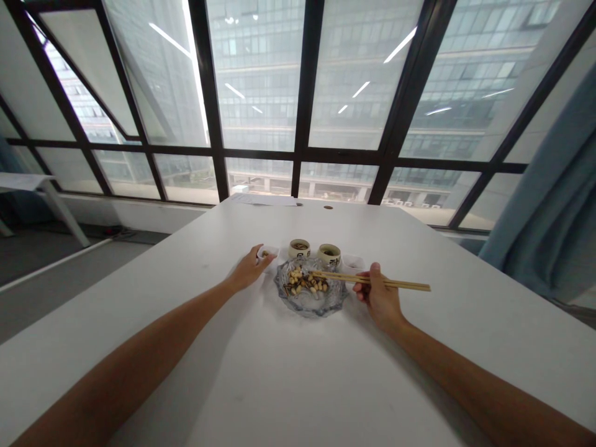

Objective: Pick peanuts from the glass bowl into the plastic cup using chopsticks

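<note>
A glass dish (311,302) with a wavy rim sits mid-table and holds a heap of mixed nuts and seeds (305,282). My right hand (378,298) is shut on a pair of wooden chopsticks (372,281), whose tips reach left over the heap. My left hand (246,269) grips the near side of a small white cup (268,252) just left of the dish. Behind the dish stand two cream-coloured cups (298,248) (328,253), and a small white cup (352,264) stands to their right.
The white table (279,372) runs back to a wall of dark-framed windows. A sheet of paper (263,199) lies at its far edge. A blue curtain (549,211) hangs at the right, and another white table (28,181) stands at the far left.
</note>
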Motion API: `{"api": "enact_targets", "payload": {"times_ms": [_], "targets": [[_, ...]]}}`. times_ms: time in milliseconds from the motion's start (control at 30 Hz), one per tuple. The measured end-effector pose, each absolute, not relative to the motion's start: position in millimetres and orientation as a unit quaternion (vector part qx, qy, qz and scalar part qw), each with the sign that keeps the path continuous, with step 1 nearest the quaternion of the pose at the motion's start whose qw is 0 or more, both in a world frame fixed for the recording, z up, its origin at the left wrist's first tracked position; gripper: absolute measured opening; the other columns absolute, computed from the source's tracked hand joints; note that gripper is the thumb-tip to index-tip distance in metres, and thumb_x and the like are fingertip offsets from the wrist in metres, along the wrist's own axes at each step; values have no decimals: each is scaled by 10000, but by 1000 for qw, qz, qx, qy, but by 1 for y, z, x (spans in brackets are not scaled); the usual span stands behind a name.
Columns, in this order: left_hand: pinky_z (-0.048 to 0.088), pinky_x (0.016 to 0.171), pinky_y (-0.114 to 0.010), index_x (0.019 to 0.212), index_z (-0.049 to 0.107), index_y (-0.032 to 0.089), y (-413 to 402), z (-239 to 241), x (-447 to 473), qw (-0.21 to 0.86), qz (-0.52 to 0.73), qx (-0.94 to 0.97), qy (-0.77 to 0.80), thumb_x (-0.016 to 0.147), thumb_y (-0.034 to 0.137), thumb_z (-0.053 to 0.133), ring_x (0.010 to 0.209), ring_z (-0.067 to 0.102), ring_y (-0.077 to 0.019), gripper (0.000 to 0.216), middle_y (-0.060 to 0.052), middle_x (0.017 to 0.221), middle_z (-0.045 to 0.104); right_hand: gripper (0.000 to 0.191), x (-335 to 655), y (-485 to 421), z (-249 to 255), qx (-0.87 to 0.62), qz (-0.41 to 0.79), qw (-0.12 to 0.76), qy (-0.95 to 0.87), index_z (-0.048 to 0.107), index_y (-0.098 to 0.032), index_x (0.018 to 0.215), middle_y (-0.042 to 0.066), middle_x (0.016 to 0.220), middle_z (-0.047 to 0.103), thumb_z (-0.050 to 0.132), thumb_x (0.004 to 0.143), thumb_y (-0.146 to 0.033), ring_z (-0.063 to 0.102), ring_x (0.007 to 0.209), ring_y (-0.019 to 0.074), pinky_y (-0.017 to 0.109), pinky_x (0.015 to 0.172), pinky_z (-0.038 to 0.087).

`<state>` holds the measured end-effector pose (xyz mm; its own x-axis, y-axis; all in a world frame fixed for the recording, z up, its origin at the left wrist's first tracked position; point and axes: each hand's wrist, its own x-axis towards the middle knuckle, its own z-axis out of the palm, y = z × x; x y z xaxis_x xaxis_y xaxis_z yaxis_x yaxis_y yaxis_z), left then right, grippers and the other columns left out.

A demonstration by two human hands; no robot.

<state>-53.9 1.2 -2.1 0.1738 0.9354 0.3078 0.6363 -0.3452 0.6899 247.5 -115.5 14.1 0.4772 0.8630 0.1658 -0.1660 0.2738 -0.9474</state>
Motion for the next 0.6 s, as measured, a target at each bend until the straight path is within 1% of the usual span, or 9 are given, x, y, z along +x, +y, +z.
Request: {"api": "enact_targets", "payload": {"times_ms": [67, 167, 267, 333, 400, 467, 600], "targets": [[490, 877, -354, 1411, 407, 101, 0, -1, -54, 209, 364, 734, 534, 868, 618, 476, 1048, 642, -262, 753, -165, 1155, 668, 642, 247, -117, 14, -486, 344, 711, -375, 601, -159, 673, 20, 456, 586, 640, 641, -799, 478, 320, 110, 212, 288, 336], [497, 869, -352, 1359, 461, 116, -3, 2, -53, 213, 382, 733, 521, 840, 617, 527, 1025, 644, -251, 725, -146, 1144, 675, 599, 247, -124, 14, -487, 280, 689, -459, 620, -171, 698, 24, 483, 606, 566, 751, -765, 504, 341, 123, 231, 318, 370], [506, 866, -347, 1285, 513, 144, -5, 2, -53, 223, 400, 737, 498, 818, 607, 563, 987, 649, -228, 660, -112, 1125, 683, 552, 249, -135, 13, -476, 179, 598, -620, 667, -192, 711, 33, 523, 644, 499, 849, -699, 563, 397, 141, 252, 390, 431], [513, 869, -347, 1260, 520, 160, -4, 1, -53, 224, 411, 738, 486, 803, 593, 586, 974, 648, -214, 633, -93, 1125, 681, 556, 251, -142, 13, -455, 104, 520, -716, 699, -214, 706, 35, 540, 660, 455, 880, -682, 602, 454, 152, 265, 465, 472], [513, 888, -358, 1261, 513, 174, -3, 0, -53, 215, 423, 738, 480, 785, 569, 618, 995, 640, -212, 628, -86, 1152, 672, 579, 252, -147, 15, -428, 46, 475, -768, 721, -233, 717, 38, 553, 666, 403, 902, -680, 625, 500, 162, 275, 523, 495], [505, 922, -380, 1269, 508, 184, -2, -1, -53, 202, 436, 738, 474, 772, 530, 647, 1041, 627, -218, 621, -90, 1202, 654, 577, 251, -149, 17, -404, 13, 463, -789, 735, -240, 750, 43, 572, 674, 379, 922, -660, 636, 523, 168, 277, 544, 503], [477, 984, -417, 1283, 496, 186, -3, -1, -52, 183, 464, 739, 453, 748, 463, 691, 1125, 596, -233, 633, -109, 1286, 605, 510, 250, -149, 17, -373, -15, 468, -801, 739, -240, 797, 43, 591, 681, 391, 960, -575, 639, 525, 163, 268, 538, 496]]}}
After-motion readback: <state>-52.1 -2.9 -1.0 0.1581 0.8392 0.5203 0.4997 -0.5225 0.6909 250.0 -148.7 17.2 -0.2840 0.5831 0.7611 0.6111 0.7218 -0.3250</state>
